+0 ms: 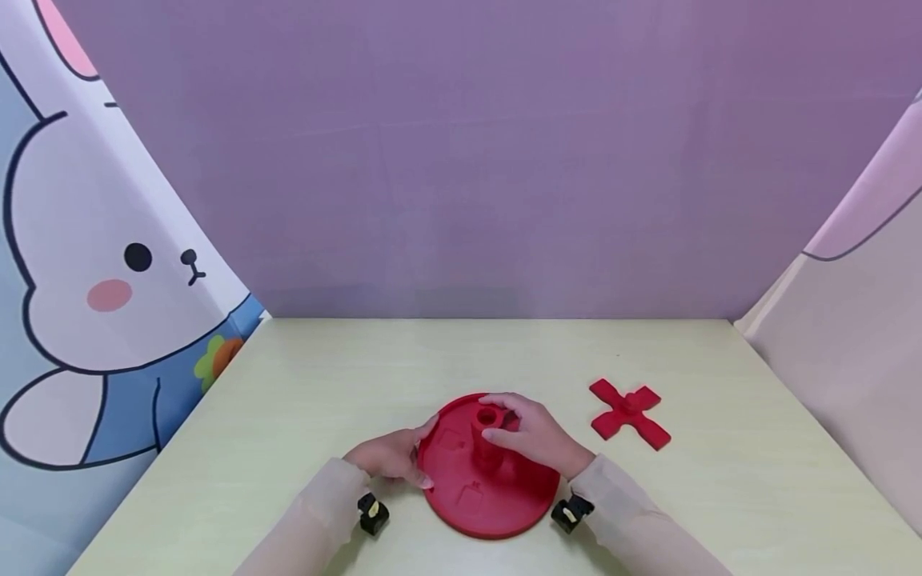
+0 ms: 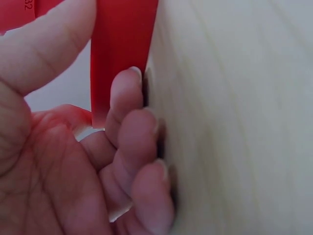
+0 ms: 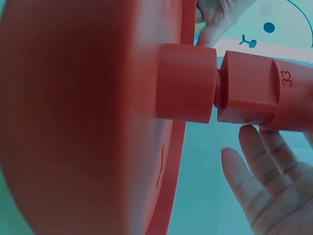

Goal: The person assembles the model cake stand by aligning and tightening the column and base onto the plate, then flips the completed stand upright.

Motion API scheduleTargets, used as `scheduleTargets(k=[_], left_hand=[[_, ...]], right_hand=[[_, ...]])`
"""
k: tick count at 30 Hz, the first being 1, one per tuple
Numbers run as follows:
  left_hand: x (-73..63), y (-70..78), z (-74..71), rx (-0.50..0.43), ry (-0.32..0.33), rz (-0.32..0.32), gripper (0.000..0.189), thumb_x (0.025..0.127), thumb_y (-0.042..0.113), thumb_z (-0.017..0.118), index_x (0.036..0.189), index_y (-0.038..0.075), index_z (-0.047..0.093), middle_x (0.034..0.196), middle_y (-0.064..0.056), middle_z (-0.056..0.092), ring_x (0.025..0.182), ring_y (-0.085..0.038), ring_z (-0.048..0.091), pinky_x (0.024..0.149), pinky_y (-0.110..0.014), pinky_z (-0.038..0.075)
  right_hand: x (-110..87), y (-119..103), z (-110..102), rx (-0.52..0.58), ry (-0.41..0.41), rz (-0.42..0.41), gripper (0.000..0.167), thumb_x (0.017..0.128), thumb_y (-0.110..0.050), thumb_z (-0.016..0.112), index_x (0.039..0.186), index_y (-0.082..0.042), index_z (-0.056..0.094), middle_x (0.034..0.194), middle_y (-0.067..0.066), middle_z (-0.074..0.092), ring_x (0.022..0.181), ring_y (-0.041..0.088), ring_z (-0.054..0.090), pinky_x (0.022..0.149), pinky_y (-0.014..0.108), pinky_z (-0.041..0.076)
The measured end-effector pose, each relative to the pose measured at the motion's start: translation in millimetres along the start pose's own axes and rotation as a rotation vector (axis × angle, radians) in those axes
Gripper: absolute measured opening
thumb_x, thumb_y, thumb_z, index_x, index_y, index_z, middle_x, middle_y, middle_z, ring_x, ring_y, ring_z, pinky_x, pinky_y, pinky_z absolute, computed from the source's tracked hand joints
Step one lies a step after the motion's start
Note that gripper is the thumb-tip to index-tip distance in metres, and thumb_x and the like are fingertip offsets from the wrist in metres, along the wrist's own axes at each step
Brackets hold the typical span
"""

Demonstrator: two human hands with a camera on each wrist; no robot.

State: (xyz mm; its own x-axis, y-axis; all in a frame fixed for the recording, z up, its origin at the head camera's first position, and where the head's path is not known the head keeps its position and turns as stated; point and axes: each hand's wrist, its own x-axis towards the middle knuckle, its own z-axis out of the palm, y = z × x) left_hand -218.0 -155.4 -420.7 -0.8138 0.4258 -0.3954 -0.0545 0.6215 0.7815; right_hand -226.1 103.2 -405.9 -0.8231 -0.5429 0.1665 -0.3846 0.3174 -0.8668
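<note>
A round red base disc (image 1: 497,508) lies on the table, with shallow square marks on its face. My left hand (image 1: 394,456) grips its left rim, the thumb over the top and the other fingers along the edge, as the left wrist view (image 2: 58,171) shows. From the disc rises a short red socket (image 3: 186,83). A red post (image 3: 249,83) marked 33 stands in line with it, and a narrow neck shows between the two. My right hand (image 1: 536,436) holds the post near its hollow top, thumb in front and fingers behind.
A flat red cross-shaped piece (image 1: 628,410) with a raised middle lies to the right of the disc. The pale table (image 1: 331,376) ends at a purple backdrop (image 1: 461,200). A curtain with a cartoon rabbit (image 1: 108,240) hangs on the left.
</note>
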Motion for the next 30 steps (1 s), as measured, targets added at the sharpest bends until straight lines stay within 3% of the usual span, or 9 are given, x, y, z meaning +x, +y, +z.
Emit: scheduleTargets(k=[6, 9, 17, 21, 24, 27, 30], left_hand=[[0.6, 0.8, 0.4, 0.016, 0.011, -0.014, 0.103, 0.073, 0.007, 0.082, 0.154, 0.017, 0.02, 0.13, -0.014, 0.046, 0.096, -0.026, 0.044, 0.065, -0.032, 0.043], [0.1, 1.4, 0.4, 0.012, 0.013, -0.017, 0.103, 0.072, 0.007, 0.082, 0.154, 0.016, 0.02, 0.129, -0.015, 0.046, 0.095, -0.026, 0.044, 0.065, -0.032, 0.043], [-1.9, 1.5, 1.0, -0.013, 0.002, -0.016, 0.103, 0.074, 0.007, 0.081, 0.154, 0.016, 0.017, 0.106, -0.011, 0.051, 0.056, -0.019, 0.042, 0.052, -0.027, 0.038], [-1.0, 0.3, 1.7, -0.009, 0.003, -0.013, 0.103, 0.073, 0.007, 0.082, 0.154, 0.017, 0.019, 0.117, -0.012, 0.049, 0.072, -0.021, 0.046, 0.056, -0.028, 0.041], [0.3, -0.5, 1.8, 0.004, 0.008, -0.019, 0.103, 0.073, 0.008, 0.082, 0.154, 0.018, 0.02, 0.123, -0.012, 0.048, 0.088, -0.023, 0.045, 0.061, -0.03, 0.043], [0.9, -0.7, 1.2, 0.018, 0.01, -0.02, 0.103, 0.073, 0.008, 0.082, 0.154, 0.018, 0.02, 0.116, -0.012, 0.049, 0.087, -0.023, 0.045, 0.061, -0.03, 0.042], [0.9, -0.7, 0.5, 0.017, 0.004, -0.016, 0.103, 0.073, 0.008, 0.082, 0.154, 0.017, 0.019, 0.1, -0.011, 0.05, 0.074, -0.022, 0.044, 0.057, -0.029, 0.04]], right_hand=[[-0.3, 0.7, -2.2, -0.001, -0.017, -0.032, 0.045, 0.091, -0.009, 0.063, 0.133, 0.003, 0.051, 0.115, 0.012, 0.058, 0.097, 0.025, 0.056, 0.075, 0.026, 0.052], [-0.1, 0.8, -2.8, -0.017, -0.015, -0.032, 0.046, 0.09, -0.01, 0.065, 0.132, 0.003, 0.051, 0.114, 0.012, 0.058, 0.097, 0.024, 0.056, 0.075, 0.026, 0.052], [0.0, 1.1, -1.4, 0.012, 0.01, 0.018, 0.053, 0.086, -0.013, 0.072, 0.129, 0.003, 0.047, 0.117, 0.013, 0.056, 0.102, 0.027, 0.055, 0.076, 0.029, 0.054], [-0.9, 1.8, -0.8, 0.029, 0.003, 0.009, 0.064, 0.087, -0.011, 0.07, 0.141, 0.002, 0.037, 0.125, 0.017, 0.052, 0.109, 0.031, 0.053, 0.079, 0.031, 0.054], [-1.8, 3.3, -1.3, 0.044, -0.003, -0.016, 0.059, 0.09, -0.008, 0.064, 0.141, 0.004, 0.038, 0.125, 0.019, 0.053, 0.108, 0.032, 0.053, 0.08, 0.032, 0.054], [-2.4, 4.4, -1.8, 0.074, -0.012, -0.019, 0.051, 0.093, -0.008, 0.062, 0.138, 0.006, 0.044, 0.123, 0.02, 0.055, 0.103, 0.03, 0.056, 0.079, 0.034, 0.055], [-2.2, 4.5, -1.7, 0.083, -0.005, 0.001, 0.048, 0.093, -0.013, 0.064, 0.134, 0.006, 0.049, 0.119, 0.018, 0.057, 0.099, 0.027, 0.058, 0.076, 0.034, 0.055]])
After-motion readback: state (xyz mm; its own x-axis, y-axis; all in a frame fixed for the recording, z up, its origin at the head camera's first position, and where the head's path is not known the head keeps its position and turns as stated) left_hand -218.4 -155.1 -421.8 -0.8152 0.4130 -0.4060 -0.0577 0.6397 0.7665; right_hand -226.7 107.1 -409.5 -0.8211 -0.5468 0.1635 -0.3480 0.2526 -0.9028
